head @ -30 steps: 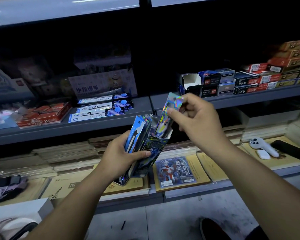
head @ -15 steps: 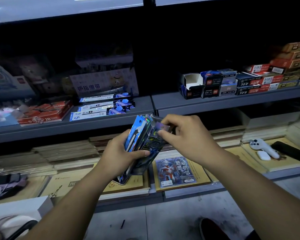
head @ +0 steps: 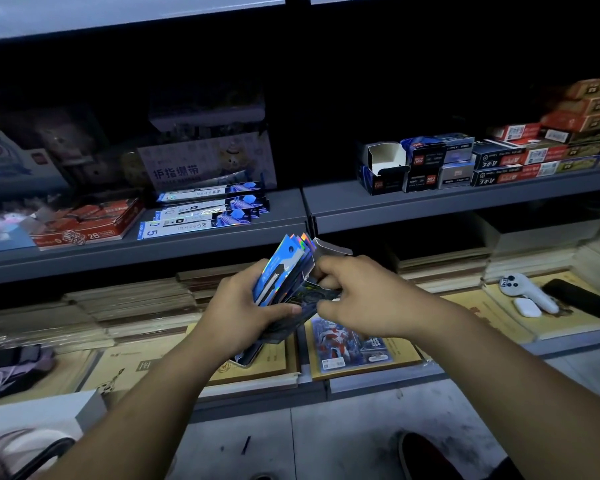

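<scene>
- Brought the right hand [head: 361, 296] down since a second ago; tucked the lifted packet back into the fan of glossy blue holographic card packets [head: 281, 268].
- Pinching the dark printed cardboard box [head: 305, 299] at its open mouth with that hand, thumb and fingers curled.
- Clasping box and packets from the side with the left hand [head: 243, 306], above the tan notebooks [head: 267, 358].
- Risks spilling the loosely fanned packets onto the grey floor [head: 326, 445] if tilted or squeezed unevenly.
- Could crease the open grey flap [head: 329, 247] by forcing packets in.

right hand [head: 361, 299] fingertips: behind dark printed card box [head: 309, 299] | glossy blue foil packs [head: 280, 268], lower ends: covered by left hand [head: 243, 306] | dark shoe [head: 426, 459]: cut by bottom edge
</scene>
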Tool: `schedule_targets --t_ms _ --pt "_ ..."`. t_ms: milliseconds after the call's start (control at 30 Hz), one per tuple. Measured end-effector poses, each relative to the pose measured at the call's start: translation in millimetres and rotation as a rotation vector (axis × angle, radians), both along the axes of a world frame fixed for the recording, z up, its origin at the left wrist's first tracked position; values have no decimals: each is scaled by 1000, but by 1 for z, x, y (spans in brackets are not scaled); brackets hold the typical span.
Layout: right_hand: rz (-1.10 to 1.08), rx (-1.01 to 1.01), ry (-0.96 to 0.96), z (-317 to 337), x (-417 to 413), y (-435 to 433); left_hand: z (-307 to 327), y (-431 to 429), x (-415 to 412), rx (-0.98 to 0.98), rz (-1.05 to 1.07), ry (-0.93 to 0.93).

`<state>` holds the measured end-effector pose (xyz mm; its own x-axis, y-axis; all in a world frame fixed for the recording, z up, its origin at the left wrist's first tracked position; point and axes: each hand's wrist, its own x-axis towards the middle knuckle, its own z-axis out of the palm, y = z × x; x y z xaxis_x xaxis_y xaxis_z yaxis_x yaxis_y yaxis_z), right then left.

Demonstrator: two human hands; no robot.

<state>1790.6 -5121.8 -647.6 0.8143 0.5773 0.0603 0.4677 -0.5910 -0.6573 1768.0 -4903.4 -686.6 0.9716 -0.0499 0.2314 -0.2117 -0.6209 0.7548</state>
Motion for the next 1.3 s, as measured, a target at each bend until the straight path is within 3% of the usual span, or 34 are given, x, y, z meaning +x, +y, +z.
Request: schedule_targets --t_ms 433,667,1000,1300 --pt "-24 -38 -12 7 -6 5 1 -2 0 -6 71 -24" --pt "-43 128 28 12 -15 4 6 -1 -1 -131 54 22" --pt "-227 197 -432 4 -5 5 9 -2 -2 -197 25 82" --pt "-219 159 -491 1 -2 6 8 -3 -2 -119 24 56"
